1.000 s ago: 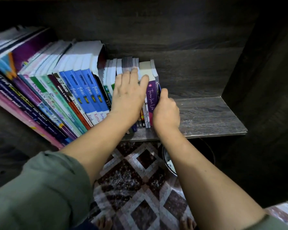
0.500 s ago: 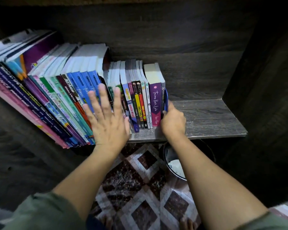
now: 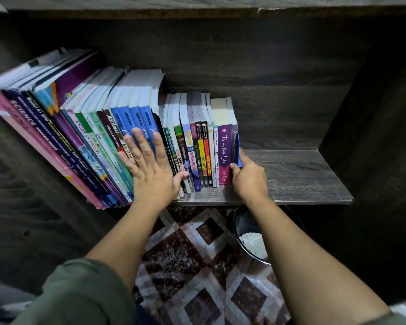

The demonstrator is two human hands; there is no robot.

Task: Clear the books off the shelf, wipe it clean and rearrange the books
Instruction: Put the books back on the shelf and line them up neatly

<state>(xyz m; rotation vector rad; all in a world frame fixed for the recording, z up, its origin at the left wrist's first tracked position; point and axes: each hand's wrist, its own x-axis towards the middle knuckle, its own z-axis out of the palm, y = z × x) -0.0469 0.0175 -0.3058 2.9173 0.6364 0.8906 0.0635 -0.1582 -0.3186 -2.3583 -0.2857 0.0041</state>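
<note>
Left hand (image 3: 150, 170) flat, fingers wide, on the books (image 3: 96, 141) left of the purple book (image 3: 225, 151), right hand (image 3: 249, 177) pinching the end book (image 3: 235, 139) beside it: rearranging looks nearly finished.

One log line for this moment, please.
left hand: flat on blue books | right hand: grips end book | books: standing on shelf

On the left part of the dark wood-grain shelf board (image 3: 291, 174), in one row: tall glossy textbooks (image 3: 56, 141) leaning left at the far left, small paperback novels (image 3: 197, 146) upright just right of them, thin blue-covered book (image 3: 238, 148) last on the right. Flat against the spines where the groups meet, left hand (image 3: 150, 174); gripping that last book, right hand (image 3: 249, 177). Below the front edge, round metal bowl (image 3: 249, 240) on diamond-patterned floor mat (image 3: 197, 266).
</note>
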